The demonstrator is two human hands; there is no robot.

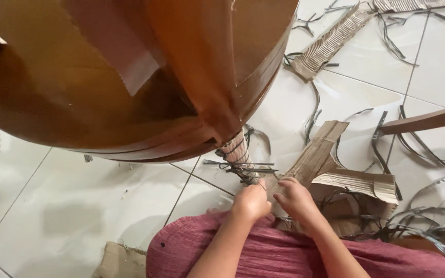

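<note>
A big round brown wooden tabletop point(104, 77) fills the upper left. From under it a leg point(239, 154) wrapped in corrugated cardboard and dark straps slants down toward me. My left hand point(252, 202) is closed at the lower end of that wrapping, pinching a dark strap. My right hand point(294, 197) sits just beside it, fingers curled on the edge of a torn cardboard strip point(316, 154). Both forearms reach up from my lap, which is covered in dark red cloth point(284, 252).
White floor tiles point(78, 206) lie all around. Torn corrugated cardboard point(330, 41) and several loose black plastic straps point(428, 154) litter the right side. A brown wooden bar point(428, 119) juts in from the right edge. A piece of burlap point(119, 260) lies at the bottom.
</note>
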